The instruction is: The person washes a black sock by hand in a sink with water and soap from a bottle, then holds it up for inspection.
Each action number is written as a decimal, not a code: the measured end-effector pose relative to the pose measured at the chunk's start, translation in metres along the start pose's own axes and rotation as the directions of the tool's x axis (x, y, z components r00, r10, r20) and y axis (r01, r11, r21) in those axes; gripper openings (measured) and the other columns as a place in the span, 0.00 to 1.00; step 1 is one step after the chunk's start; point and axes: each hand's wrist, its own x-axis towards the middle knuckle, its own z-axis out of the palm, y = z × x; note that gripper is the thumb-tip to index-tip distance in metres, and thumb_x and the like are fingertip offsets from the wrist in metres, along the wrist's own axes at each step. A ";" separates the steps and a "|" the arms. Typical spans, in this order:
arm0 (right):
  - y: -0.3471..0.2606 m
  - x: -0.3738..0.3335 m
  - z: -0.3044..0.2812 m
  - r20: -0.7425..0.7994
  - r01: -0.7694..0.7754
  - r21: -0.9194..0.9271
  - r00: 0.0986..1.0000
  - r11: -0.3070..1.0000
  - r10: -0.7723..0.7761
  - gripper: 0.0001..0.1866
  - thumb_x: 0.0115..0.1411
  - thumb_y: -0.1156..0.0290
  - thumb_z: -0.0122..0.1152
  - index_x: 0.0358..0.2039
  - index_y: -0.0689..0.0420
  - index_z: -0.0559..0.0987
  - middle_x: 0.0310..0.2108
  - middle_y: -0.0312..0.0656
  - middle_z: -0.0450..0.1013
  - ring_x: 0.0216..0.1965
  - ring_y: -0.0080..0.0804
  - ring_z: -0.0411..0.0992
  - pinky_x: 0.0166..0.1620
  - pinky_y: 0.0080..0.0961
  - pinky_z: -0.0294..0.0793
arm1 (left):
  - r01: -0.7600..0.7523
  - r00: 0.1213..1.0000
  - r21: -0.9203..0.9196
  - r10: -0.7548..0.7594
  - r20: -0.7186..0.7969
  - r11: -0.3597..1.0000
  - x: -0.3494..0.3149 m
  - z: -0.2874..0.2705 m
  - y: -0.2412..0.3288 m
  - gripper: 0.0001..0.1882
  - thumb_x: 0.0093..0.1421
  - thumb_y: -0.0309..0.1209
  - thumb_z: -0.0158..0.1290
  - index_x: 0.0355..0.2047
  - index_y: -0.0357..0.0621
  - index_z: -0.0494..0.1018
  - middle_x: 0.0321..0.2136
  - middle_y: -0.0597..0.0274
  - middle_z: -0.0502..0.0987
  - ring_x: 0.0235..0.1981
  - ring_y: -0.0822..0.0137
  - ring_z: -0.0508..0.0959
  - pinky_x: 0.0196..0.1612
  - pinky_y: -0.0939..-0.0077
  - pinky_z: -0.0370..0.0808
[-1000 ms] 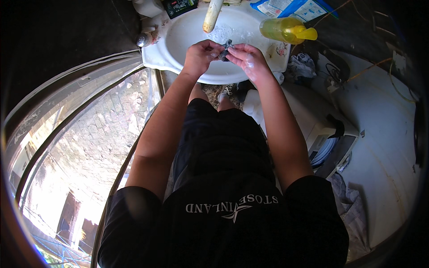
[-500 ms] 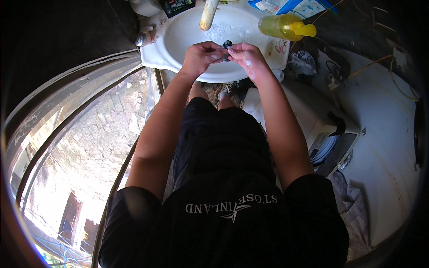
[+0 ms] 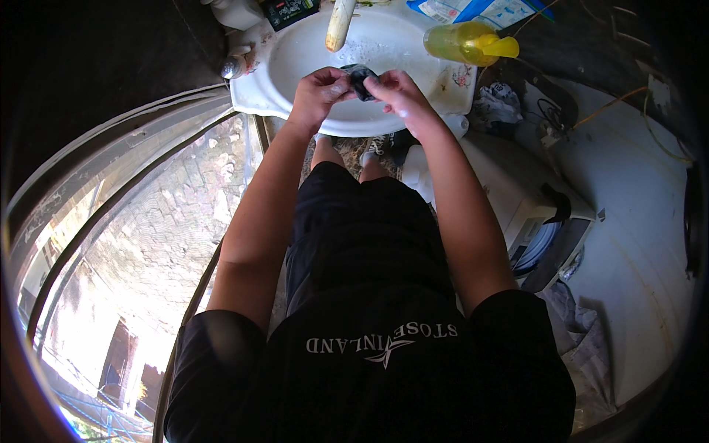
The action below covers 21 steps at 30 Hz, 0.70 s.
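Observation:
Over the near part of a white washbasin (image 3: 292,63), both hands hold a small dark wet cloth (image 3: 361,83), stretched between them. My left hand (image 3: 319,90) pinches its left edge, with fingers curled and some white suds on them. From the other side, my right hand (image 3: 399,94) grips the cloth with the thumb laid across its front. A little foam shows on the right wrist. The exact kind of cloth item cannot be made out. Beyond the hands, thin bubbles lie in the bowl beneath a pale tap spout (image 3: 340,28).
A yellow bottle (image 3: 461,43) lies on the basin's right rim, with a blue and white packet (image 3: 480,10) behind it. At the left corner stands a small jar (image 3: 235,66). A white appliance (image 3: 509,192) stands right of my legs, near a crumpled plastic bag (image 3: 498,103).
The dark cloth, bunched small between my fingertips before, is now spread wider. My right thumb has moved over its front, and both hands have shifted slightly left.

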 end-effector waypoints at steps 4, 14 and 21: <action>0.016 0.013 0.001 -0.093 0.106 -0.338 0.985 0.935 -0.145 0.22 0.53 0.61 0.69 0.40 0.62 0.73 0.32 0.42 0.76 0.32 0.34 0.74 0.39 0.30 0.73 | -0.065 0.998 0.041 0.064 0.017 0.997 0.001 0.003 -0.005 0.13 0.64 0.31 0.55 0.41 0.32 0.71 0.36 0.56 0.77 0.39 0.66 0.78 0.49 0.71 0.77; 0.008 0.005 -0.003 -0.018 0.485 -0.582 0.796 0.653 -0.606 0.07 0.51 0.78 0.57 0.32 0.56 0.76 0.32 0.46 0.73 0.38 0.45 0.73 0.42 0.36 0.72 | 0.027 0.998 0.636 0.016 -0.062 0.771 0.011 0.003 -0.014 0.15 0.53 0.34 0.65 0.27 0.37 0.72 0.16 0.60 0.72 0.20 0.70 0.71 0.27 0.71 0.72; 0.001 -0.016 0.024 0.091 0.238 -0.917 0.905 0.319 -0.415 0.10 0.56 0.71 0.56 0.36 0.51 0.83 0.53 0.40 0.71 0.54 0.46 0.67 0.52 0.41 0.73 | -0.062 0.954 0.786 0.267 -0.134 0.615 0.003 0.008 -0.007 0.14 0.45 0.30 0.66 0.28 0.38 0.74 0.21 0.55 0.77 0.24 0.62 0.76 0.34 0.69 0.75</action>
